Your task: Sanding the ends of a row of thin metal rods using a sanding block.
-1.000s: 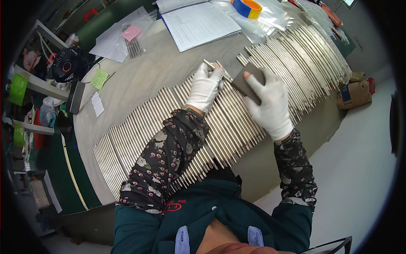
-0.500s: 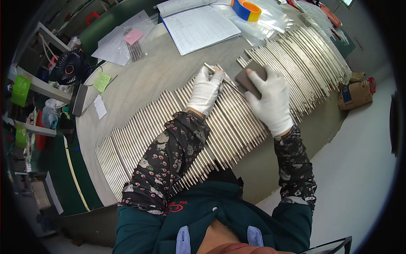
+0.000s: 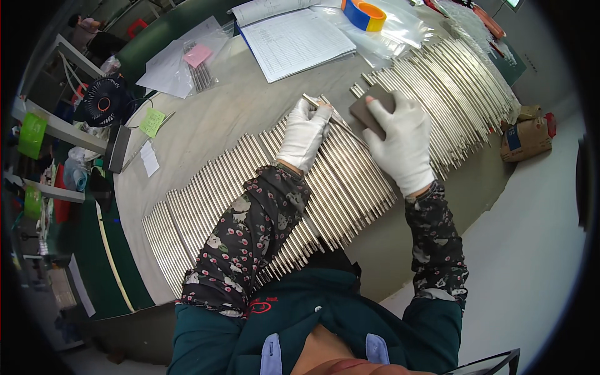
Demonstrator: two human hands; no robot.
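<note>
White gloves with bare fingertips cover both my hands. My left hand (image 3: 304, 137) is closed on the upper end of a thin metal rod (image 3: 342, 127), which slants down to the right over the row. Beneath my left forearm lies a long row of shiny metal rods (image 3: 215, 194), side by side. My right hand (image 3: 403, 144) grips a flat grey-brown block (image 3: 373, 107), like a sanding sponge, just right of the held rod. Whether the block touches that rod I cannot tell. Another batch of metal rods (image 3: 450, 94) lies to the right of my right hand.
At the back are an open folder of printed sheets (image 3: 294, 47), a roll of tape (image 3: 364, 15) and plastic bags (image 3: 384, 37). A small black fan (image 3: 104, 100) and a green note (image 3: 151, 122) are at left. A brown package (image 3: 528, 139) sits beyond the right edge.
My right hand and the block have shifted very slightly. My left hand stays in place on the rod. Another person has come into view at the far upper left.
</note>
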